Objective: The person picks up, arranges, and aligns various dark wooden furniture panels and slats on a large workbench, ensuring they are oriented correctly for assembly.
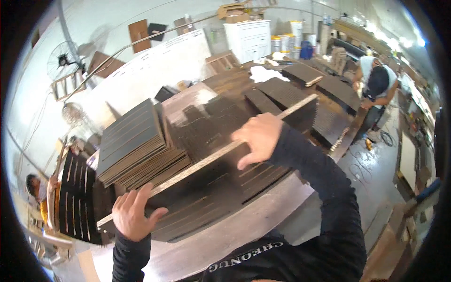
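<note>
A long dark board (206, 175) stands tilted on edge across the worktable in front of me, its pale raw chipboard edge facing up. My left hand (133, 214) grips it near the left end, fingers over the edge and thumb on the near face. Farther right, my right hand (260, 138) is closed over the same edge, its thumb on the near side. Under and in front of the board lies a dark panel with pale grooves (197, 209), partly hidden. Behind my left hand rises a stack of dark grooved panels (134, 136).
More dark panels (282, 93) lie on the table's far right, where a co-worker (378, 80) bends over. Another person (36, 188) is at far left, near an upright slotted panel (77, 197). A white drawer cabinet (248, 40) and buckets (284, 42) stand behind. Cables (361, 169) trail on the floor.
</note>
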A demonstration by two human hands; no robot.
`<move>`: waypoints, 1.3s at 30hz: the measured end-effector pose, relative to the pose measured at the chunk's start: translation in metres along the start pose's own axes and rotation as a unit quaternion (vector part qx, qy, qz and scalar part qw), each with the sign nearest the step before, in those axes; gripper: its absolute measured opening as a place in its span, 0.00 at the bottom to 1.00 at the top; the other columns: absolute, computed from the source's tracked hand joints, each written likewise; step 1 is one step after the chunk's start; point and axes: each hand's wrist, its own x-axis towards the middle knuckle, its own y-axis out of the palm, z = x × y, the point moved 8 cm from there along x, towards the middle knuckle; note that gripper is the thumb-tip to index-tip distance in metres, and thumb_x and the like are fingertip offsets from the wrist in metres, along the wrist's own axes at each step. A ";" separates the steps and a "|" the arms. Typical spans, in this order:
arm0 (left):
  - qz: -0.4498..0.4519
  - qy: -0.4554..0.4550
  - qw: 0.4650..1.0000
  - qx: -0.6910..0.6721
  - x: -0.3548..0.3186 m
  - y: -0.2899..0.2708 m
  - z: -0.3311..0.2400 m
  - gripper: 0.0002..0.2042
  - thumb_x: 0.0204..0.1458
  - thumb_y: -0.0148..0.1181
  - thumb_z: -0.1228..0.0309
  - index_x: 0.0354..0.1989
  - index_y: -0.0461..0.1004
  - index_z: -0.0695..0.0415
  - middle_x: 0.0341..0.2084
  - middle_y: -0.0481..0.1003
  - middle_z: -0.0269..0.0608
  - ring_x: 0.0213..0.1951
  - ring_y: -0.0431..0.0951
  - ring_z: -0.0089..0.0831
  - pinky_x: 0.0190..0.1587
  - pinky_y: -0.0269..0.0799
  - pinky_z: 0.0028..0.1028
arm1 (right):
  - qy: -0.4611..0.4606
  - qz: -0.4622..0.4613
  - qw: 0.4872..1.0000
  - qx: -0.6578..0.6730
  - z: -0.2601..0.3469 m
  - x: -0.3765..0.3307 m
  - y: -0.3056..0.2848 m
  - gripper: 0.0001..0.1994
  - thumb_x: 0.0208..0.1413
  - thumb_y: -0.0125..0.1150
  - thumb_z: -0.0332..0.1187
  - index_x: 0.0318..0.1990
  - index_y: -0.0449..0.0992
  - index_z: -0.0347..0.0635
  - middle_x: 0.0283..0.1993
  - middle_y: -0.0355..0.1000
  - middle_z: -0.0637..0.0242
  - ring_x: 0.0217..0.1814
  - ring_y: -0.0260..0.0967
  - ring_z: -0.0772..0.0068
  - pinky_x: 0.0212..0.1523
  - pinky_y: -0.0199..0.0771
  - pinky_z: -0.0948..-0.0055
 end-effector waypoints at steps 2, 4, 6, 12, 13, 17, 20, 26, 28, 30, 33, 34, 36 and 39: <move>-0.038 0.021 0.997 0.056 0.001 -0.001 -0.005 0.30 0.38 0.63 0.48 0.46 0.72 0.58 0.23 0.68 0.41 0.26 0.69 0.40 0.30 0.64 0.35 | 0.009 0.000 1.000 -0.006 -0.004 -0.001 -0.003 0.27 0.33 0.64 0.61 0.32 0.73 0.47 0.27 0.73 0.63 0.30 0.72 0.56 0.30 0.69 0.61; -0.076 0.029 0.990 0.112 -0.008 -0.005 -0.005 0.33 0.39 0.61 0.46 0.48 0.71 0.58 0.23 0.67 0.43 0.26 0.68 0.42 0.30 0.63 0.36 | -0.003 -0.080 0.997 -0.002 -0.001 -0.004 -0.002 0.27 0.34 0.65 0.59 0.36 0.72 0.48 0.30 0.73 0.65 0.33 0.72 0.59 0.34 0.69 0.63; -0.053 0.019 0.992 0.115 -0.017 -0.006 -0.002 0.34 0.40 0.60 0.44 0.50 0.70 0.59 0.23 0.66 0.43 0.26 0.67 0.42 0.29 0.62 0.37 | -0.035 -0.119 0.992 0.001 0.005 -0.006 -0.003 0.28 0.34 0.65 0.58 0.39 0.71 0.49 0.34 0.73 0.67 0.36 0.72 0.62 0.37 0.68 0.65; -0.114 0.095 0.981 0.122 -0.014 -0.011 -0.013 0.29 0.47 0.57 0.44 0.52 0.71 0.51 0.18 0.65 0.36 0.18 0.64 0.32 0.22 0.61 0.30 | -0.011 -0.155 0.988 0.026 -0.036 -0.006 -0.098 0.23 0.43 0.61 0.56 0.33 0.75 0.45 0.29 0.72 0.59 0.33 0.71 0.55 0.32 0.70 0.61; -0.110 0.092 0.982 0.121 -0.013 -0.011 -0.013 0.30 0.47 0.58 0.43 0.54 0.70 0.51 0.18 0.64 0.36 0.18 0.64 0.31 0.22 0.61 0.30 | 0.034 -0.188 0.982 -0.001 -0.047 -0.006 -0.127 0.21 0.49 0.58 0.55 0.30 0.75 0.44 0.28 0.72 0.58 0.32 0.71 0.55 0.31 0.70 0.61; -0.135 0.094 0.981 0.106 -0.007 -0.018 -0.016 0.23 0.49 0.56 0.45 0.43 0.76 0.51 0.16 0.63 0.35 0.16 0.62 0.31 0.20 0.59 0.30 | 0.019 -0.263 0.962 0.065 -0.090 -0.003 -0.097 0.21 0.60 0.45 0.47 0.30 0.74 0.38 0.27 0.70 0.49 0.31 0.70 0.53 0.35 0.68 0.57; -0.053 0.012 0.994 0.099 -0.027 -0.016 0.004 0.33 0.44 0.57 0.44 0.51 0.70 0.58 0.26 0.69 0.44 0.27 0.70 0.43 0.30 0.64 0.36 | 0.121 -0.075 0.985 0.098 -0.123 0.017 0.006 0.20 0.60 0.44 0.48 0.36 0.77 0.41 0.32 0.73 0.53 0.37 0.69 0.49 0.43 0.68 0.57; -0.060 0.005 0.997 0.042 -0.008 -0.002 -0.005 0.31 0.33 0.68 0.54 0.49 0.71 0.54 0.22 0.66 0.37 0.25 0.67 0.34 0.29 0.62 0.32 | 0.168 0.099 0.958 0.210 -0.107 -0.015 -0.004 0.21 0.56 0.50 0.51 0.33 0.78 0.40 0.33 0.74 0.57 0.34 0.72 0.56 0.38 0.70 0.65; -0.041 -0.021 0.998 0.047 -0.018 -0.006 0.001 0.31 0.32 0.69 0.55 0.48 0.71 0.55 0.22 0.67 0.38 0.25 0.68 0.36 0.30 0.62 0.32 | 0.005 0.151 0.949 0.277 -0.026 0.022 0.002 0.22 0.48 0.60 0.51 0.35 0.76 0.38 0.34 0.74 0.59 0.36 0.72 0.61 0.40 0.70 0.69; -0.029 -0.024 0.999 0.029 -0.010 -0.001 0.007 0.31 0.32 0.70 0.55 0.46 0.71 0.56 0.23 0.68 0.39 0.27 0.69 0.38 0.31 0.64 0.34 | -0.115 0.201 0.951 0.202 0.025 0.046 0.022 0.25 0.40 0.68 0.51 0.36 0.75 0.36 0.34 0.75 0.58 0.38 0.73 0.62 0.42 0.71 0.68; -0.015 -0.039 0.999 0.018 -0.006 0.001 0.012 0.30 0.31 0.70 0.56 0.44 0.71 0.56 0.24 0.69 0.39 0.27 0.70 0.38 0.32 0.65 0.34 | -0.095 0.275 0.957 0.017 0.034 0.063 0.045 0.30 0.34 0.70 0.52 0.40 0.75 0.39 0.34 0.75 0.54 0.38 0.73 0.51 0.41 0.72 0.60; -0.030 -0.049 0.998 0.038 -0.007 0.000 0.014 0.29 0.31 0.70 0.54 0.42 0.71 0.56 0.26 0.71 0.40 0.28 0.71 0.38 0.32 0.65 0.35 | -0.054 0.218 0.974 0.011 0.032 0.062 0.040 0.28 0.33 0.70 0.50 0.40 0.75 0.39 0.30 0.75 0.55 0.35 0.73 0.51 0.37 0.73 0.58; -0.060 -0.040 0.995 0.067 -0.010 -0.004 0.009 0.28 0.32 0.70 0.54 0.41 0.72 0.56 0.22 0.69 0.38 0.26 0.70 0.37 0.30 0.62 0.33 | -0.023 0.156 0.986 0.054 0.038 0.049 0.025 0.22 0.34 0.70 0.46 0.34 0.77 0.39 0.30 0.75 0.55 0.35 0.74 0.52 0.38 0.73 0.59; -0.009 -0.032 0.999 0.015 -0.009 -0.007 0.007 0.25 0.32 0.70 0.54 0.37 0.72 0.55 0.22 0.69 0.37 0.26 0.70 0.35 0.29 0.62 0.33 | -0.035 0.163 0.984 0.060 0.039 0.044 0.022 0.20 0.33 0.70 0.45 0.32 0.78 0.41 0.28 0.75 0.56 0.34 0.74 0.52 0.36 0.73 0.58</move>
